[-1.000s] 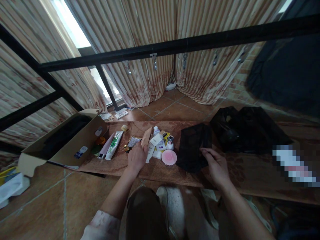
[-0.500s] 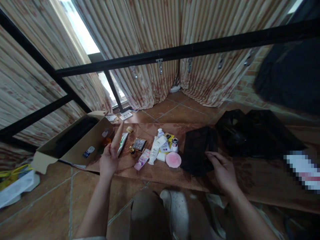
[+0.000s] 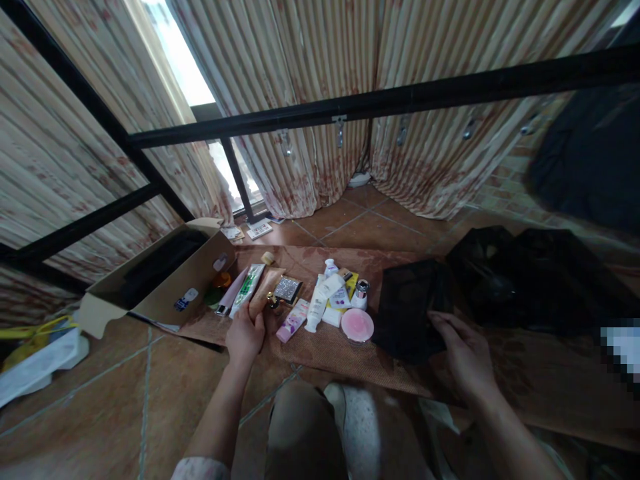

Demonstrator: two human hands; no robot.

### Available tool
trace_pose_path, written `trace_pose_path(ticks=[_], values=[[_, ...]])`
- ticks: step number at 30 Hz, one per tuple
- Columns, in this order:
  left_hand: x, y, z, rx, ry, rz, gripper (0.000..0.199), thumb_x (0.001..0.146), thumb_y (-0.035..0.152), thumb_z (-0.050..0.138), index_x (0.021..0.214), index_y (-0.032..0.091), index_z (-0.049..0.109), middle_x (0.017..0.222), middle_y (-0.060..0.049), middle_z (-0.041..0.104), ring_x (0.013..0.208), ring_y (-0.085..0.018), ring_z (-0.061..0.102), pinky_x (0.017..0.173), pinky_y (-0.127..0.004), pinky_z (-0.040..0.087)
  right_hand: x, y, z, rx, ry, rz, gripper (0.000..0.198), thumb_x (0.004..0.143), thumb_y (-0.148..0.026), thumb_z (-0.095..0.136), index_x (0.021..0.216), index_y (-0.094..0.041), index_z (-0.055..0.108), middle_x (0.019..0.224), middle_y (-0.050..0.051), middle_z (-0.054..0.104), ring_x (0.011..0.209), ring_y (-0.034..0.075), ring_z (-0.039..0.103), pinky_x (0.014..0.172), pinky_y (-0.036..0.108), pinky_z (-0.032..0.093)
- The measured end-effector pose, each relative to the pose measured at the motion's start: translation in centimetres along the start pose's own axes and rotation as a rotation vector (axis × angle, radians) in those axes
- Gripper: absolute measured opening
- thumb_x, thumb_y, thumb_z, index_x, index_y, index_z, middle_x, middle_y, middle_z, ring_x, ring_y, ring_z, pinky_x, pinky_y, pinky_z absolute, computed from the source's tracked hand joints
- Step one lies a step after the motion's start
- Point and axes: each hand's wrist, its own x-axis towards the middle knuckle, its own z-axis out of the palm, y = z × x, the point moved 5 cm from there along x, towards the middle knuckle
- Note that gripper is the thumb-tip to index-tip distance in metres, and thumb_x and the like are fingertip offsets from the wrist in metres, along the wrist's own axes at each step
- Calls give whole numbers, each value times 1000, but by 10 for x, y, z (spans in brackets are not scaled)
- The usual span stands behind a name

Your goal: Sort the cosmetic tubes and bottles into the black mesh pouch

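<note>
Lowered from midair, the tan tube [image 3: 264,290] is being laid beside the green-and-white tube [image 3: 247,287], its near end being gripped by the curled left hand [image 3: 243,339]. The black mesh pouch [image 3: 407,310] is being pinched at its edge by the right hand [image 3: 463,353]. Three tubes are apparently being ranged together; the white tubes [image 3: 318,305] are being left heaped.
</note>
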Motion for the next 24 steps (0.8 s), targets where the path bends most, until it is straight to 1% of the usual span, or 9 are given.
trace_pose_path(ticks=[3, 6, 9, 11, 12, 14, 17, 20, 24], values=[[0, -6, 2, -10, -13, 17, 53, 91, 36, 49, 140, 16, 49, 131, -17, 63, 115, -35, 63, 91, -45, 51, 0, 2, -1, -9, 6, 8, 33, 70, -51, 66, 83, -22, 77, 93, 6, 78, 101, 29, 67, 89, 38, 47], [-2, -9, 0, -33, 7, 30, 54, 89, 34, 52, 139, 15, 51, 132, -17, 62, 117, -34, 62, 94, -44, 50, -1, 1, -2, -15, 12, 21, 33, 70, -51, 66, 83, -22, 77, 93, 6, 78, 101, 29, 67, 88, 37, 48], [0, -11, -12, -73, 78, 0, 52, 88, 34, 52, 136, 12, 54, 130, -18, 64, 115, -34, 63, 95, -43, 51, -1, 1, -1, -15, 10, 32, 33, 70, -51, 67, 84, -22, 77, 94, 5, 77, 101, 28, 68, 88, 36, 49], [11, -9, -24, -91, 119, -42, 51, 88, 35, 53, 134, 12, 56, 125, -18, 67, 109, -33, 66, 92, -43, 52, -2, 1, -1, -20, 4, 26, 32, 71, -50, 67, 85, -23, 77, 96, 5, 77, 102, 28, 68, 89, 35, 49], [21, -6, -30, -84, 125, -51, 50, 89, 34, 52, 133, 13, 57, 122, -18, 68, 107, -33, 67, 91, -43, 52, -2, 1, 0, -23, 1, 20, 32, 71, -49, 67, 86, -23, 77, 96, 5, 77, 102, 27, 68, 89, 35, 49], [49, 8, -40, -79, 117, -5, 48, 89, 31, 52, 134, 16, 56, 121, -14, 69, 110, -30, 66, 95, -40, 50, -2, 0, 0, -29, 0, 12, 32, 72, -48, 66, 87, -23, 77, 96, 5, 77, 101, 27, 68, 87, 34, 50], [104, 37, -38, -49, 5, 112, 48, 89, 32, 52, 133, 14, 56, 118, -14, 71, 110, -27, 66, 94, -36, 48, -3, -2, -1, -46, 6, 18, 32, 72, -49, 66, 87, -23, 77, 93, 5, 77, 94, 26, 69, 77, 31, 52], [150, 62, -22, -34, -79, 197, 48, 86, 34, 58, 128, 12, 61, 117, -16, 71, 108, -25, 67, 93, -31, 48, -3, -4, -2, -68, 23, 16, 30, 70, -49, 66, 84, -24, 77, 90, 4, 77, 89, 26, 70, 71, 30, 52], [177, 80, 8, -15, -169, 277, 49, 79, 33, 64, 123, 12, 65, 115, -17, 72, 108, -26, 67, 92, -30, 48, -1, -3, -2, -65, 8, -27, 29, 72, -49, 65, 81, -24, 78, 89, 5, 78, 90, 28, 70, 72, 32, 52]])
